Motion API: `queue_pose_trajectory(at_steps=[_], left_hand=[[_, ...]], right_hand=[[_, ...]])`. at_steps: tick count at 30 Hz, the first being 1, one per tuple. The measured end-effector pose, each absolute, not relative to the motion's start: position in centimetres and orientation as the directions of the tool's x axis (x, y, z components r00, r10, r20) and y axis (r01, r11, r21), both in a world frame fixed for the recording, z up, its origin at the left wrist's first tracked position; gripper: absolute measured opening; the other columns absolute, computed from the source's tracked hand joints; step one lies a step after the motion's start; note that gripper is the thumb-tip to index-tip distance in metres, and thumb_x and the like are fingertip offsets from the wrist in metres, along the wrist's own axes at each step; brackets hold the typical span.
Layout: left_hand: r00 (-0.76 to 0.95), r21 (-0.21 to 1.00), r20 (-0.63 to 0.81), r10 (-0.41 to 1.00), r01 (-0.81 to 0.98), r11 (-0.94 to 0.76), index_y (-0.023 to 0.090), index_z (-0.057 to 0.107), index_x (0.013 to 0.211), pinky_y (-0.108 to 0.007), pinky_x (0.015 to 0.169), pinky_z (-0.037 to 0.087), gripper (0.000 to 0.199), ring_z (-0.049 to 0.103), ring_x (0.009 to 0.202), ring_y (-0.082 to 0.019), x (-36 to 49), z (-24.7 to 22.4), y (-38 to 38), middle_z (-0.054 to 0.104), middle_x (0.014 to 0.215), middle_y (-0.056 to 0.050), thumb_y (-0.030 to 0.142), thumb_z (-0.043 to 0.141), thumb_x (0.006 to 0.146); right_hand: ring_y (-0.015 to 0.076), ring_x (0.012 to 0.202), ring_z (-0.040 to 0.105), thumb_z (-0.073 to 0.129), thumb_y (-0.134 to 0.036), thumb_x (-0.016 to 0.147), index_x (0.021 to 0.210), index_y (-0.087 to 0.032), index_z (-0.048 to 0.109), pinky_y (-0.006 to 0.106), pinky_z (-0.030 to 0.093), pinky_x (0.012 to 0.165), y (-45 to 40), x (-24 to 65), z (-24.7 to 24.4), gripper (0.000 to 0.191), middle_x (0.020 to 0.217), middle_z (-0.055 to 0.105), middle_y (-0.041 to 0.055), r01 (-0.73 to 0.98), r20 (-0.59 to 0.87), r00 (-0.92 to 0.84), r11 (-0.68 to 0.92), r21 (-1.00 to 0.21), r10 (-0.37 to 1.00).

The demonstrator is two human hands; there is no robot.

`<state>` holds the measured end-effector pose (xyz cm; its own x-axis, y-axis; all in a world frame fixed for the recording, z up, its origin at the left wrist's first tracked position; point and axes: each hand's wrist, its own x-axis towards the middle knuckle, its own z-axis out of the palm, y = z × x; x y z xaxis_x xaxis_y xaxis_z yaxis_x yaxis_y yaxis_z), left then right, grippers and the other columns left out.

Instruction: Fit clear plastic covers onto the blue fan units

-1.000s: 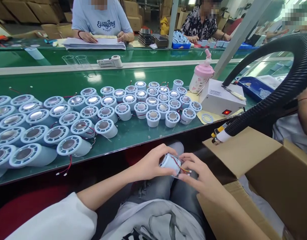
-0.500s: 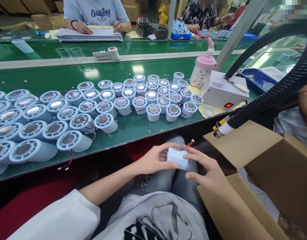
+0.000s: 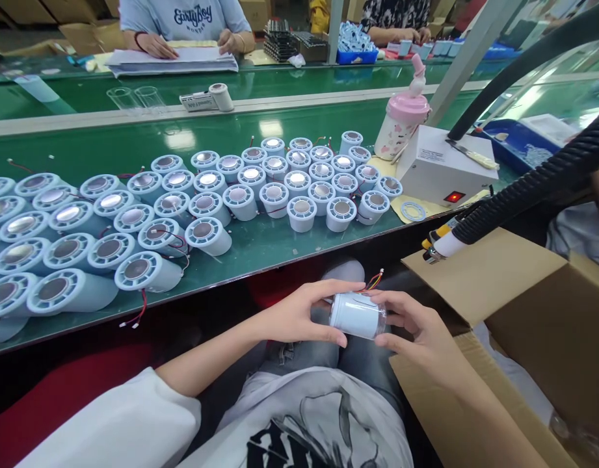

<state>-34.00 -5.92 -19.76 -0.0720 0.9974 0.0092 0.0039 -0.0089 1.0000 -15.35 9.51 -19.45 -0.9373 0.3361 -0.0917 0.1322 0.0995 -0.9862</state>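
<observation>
Above my lap, both hands hold a light-blue cylindrical housing [image 3: 355,313] on its side. Its right end is covered by a clear plastic sleeve [image 3: 380,321]. Thin red, yellow and dark wires [image 3: 376,281] with a small white plug rise from its top. My left hand [image 3: 309,316] is closed round the left part, thumb below and fingers over the top. My right hand [image 3: 416,325] grips the clear right end between thumb and fingers. Several similar blue housings [image 3: 302,213] with silver discs stand or lean on the green bench before me.
A green bench [image 3: 260,250] runs across the front. Right of the housings are a pink-lidded cup [image 3: 401,123], a white box with a red switch [image 3: 443,166] and a black flexible hose [image 3: 528,185]. An open carton [image 3: 518,299] stands at lower right. Co-workers sit opposite.
My right hand has closed in on the clear end, and more of the sleeve now shows. Both hands and the housing have shifted slightly right; the whole view has moved a little too.
</observation>
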Motion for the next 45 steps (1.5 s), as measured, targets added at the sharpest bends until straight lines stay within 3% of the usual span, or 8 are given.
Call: queue_pose_trajectory(at_steps=[10, 21, 31, 37, 39, 41, 43, 45], left_hand=[[-0.035, 0.994, 0.072, 0.997, 0.084, -0.068, 0.031, 0.047, 0.136, -0.035, 0.099, 0.047, 0.075, 0.048, 0.127, -0.027, -34.0, -19.2, -5.9, 0.049, 0.141, -0.009, 0.021, 0.079, 0.069], [-0.014, 0.985, 0.119, 0.993, 0.124, -0.116, 0.029, 0.048, 0.136, -0.035, 0.098, 0.048, 0.076, 0.048, 0.128, -0.027, -34.1, -19.0, -5.9, 0.05, 0.139, -0.01, 0.019, 0.08, 0.068], [0.009, 0.98, 0.161, 0.987, 0.116, -0.161, 0.035, 0.049, 0.134, -0.035, 0.101, 0.046, 0.078, 0.044, 0.132, -0.027, -34.0, -19.6, -5.9, 0.045, 0.144, -0.008, 0.013, 0.08, 0.065], [-0.022, 0.989, 0.092, 0.996, 0.115, -0.089, 0.031, 0.053, 0.13, -0.031, 0.088, 0.052, 0.066, 0.049, 0.124, -0.027, -33.5, -19.0, -5.8, 0.05, 0.135, -0.009, 0.018, 0.077, 0.07], [-0.053, 0.997, 0.024, 0.998, 0.076, -0.02, 0.027, 0.053, 0.128, -0.03, 0.085, 0.053, 0.063, 0.053, 0.117, -0.026, -33.3, -18.7, -5.9, 0.052, 0.129, -0.01, 0.02, 0.076, 0.071], [-0.082, 0.998, -0.054, 0.995, 0.004, 0.055, 0.025, 0.051, 0.128, -0.032, 0.086, 0.053, 0.062, 0.057, 0.111, -0.023, -33.0, -18.4, -5.9, 0.053, 0.125, -0.01, 0.023, 0.076, 0.072], [-0.095, 0.989, -0.121, 0.988, -0.1, 0.112, 0.024, 0.047, 0.129, -0.033, 0.087, 0.053, 0.061, 0.06, 0.105, -0.021, -32.8, -18.2, -5.9, 0.054, 0.122, -0.009, 0.023, 0.074, 0.074], [-0.083, 0.971, -0.161, 0.983, -0.191, 0.143, 0.025, 0.045, 0.13, -0.033, 0.085, 0.053, 0.061, 0.061, 0.1, -0.019, -32.7, -18.1, -5.9, 0.056, 0.117, -0.007, 0.022, 0.073, 0.076]], right_hand=[[0.0183, 0.093, 0.06, 0.072, -0.037, 0.081, 0.111, -0.025, 0.057, 0.027, 0.054, 0.075, 9.5, -15.6, -19.3, 0.035, 0.112, 0.062, 0.0055, 0.181, -0.235, -0.925, -0.199, -0.963, 0.298], [0.0141, 0.061, 0.066, 0.063, -0.056, 0.083, 0.101, -0.019, 0.052, 0.024, 0.057, 0.056, 9.2, -16.1, -19.8, 0.043, 0.075, 0.065, 0.0005, 0.306, -0.433, -0.869, -0.427, -0.851, 0.241], [0.0115, 0.041, 0.062, 0.063, -0.068, 0.075, 0.086, -0.016, 0.054, 0.012, 0.046, 0.035, 8.3, -16.5, -19.9, 0.054, 0.054, 0.065, 0.0007, 0.356, -0.555, -0.82, -0.634, -0.686, 0.141], [0.008, 0.038, 0.059, 0.02, -0.056, 0.099, 0.084, -0.011, 0.058, 0.009, 0.041, 0.033, 8.3, -16.7, -20.0, 0.061, 0.058, 0.065, 0.0079, 0.499, -0.663, -0.748, -0.67, -0.549, -0.014], [0.0083, 0.035, 0.056, 0.013, -0.057, 0.097, 0.082, -0.011, 0.057, 0.011, 0.037, 0.03, 8.3, -16.5, -20.3, 0.066, 0.055, 0.063, 0.0072, 0.53, -0.668, -0.744, -0.631, -0.567, -0.024], [0.0108, 0.037, 0.056, 0.025, -0.053, 0.097, 0.087, -0.014, 0.055, 0.015, 0.039, 0.03, 8.2, -16.1, -20.8, 0.05, 0.059, 0.063, 0.0053, 0.47, -0.599, -0.788, -0.493, -0.733, 0.14], [0.0164, 0.062, 0.068, 0.046, -0.036, 0.092, 0.103, -0.017, 0.052, 0.023, 0.055, 0.049, 8.1, -15.5, -21.2, 0.023, 0.089, 0.069, 0.0089, 0.276, -0.318, -0.853, -0.159, -0.948, 0.414], [0.0234, 0.109, 0.062, 0.057, -0.016, 0.086, 0.12, -0.025, 0.047, 0.039, 0.055, 0.088, 8.2, -14.8, -21.4, 0.037, 0.132, 0.054, 0.0105, 0.03, 0.109, -0.875, 0.277, -0.96, 0.471]])
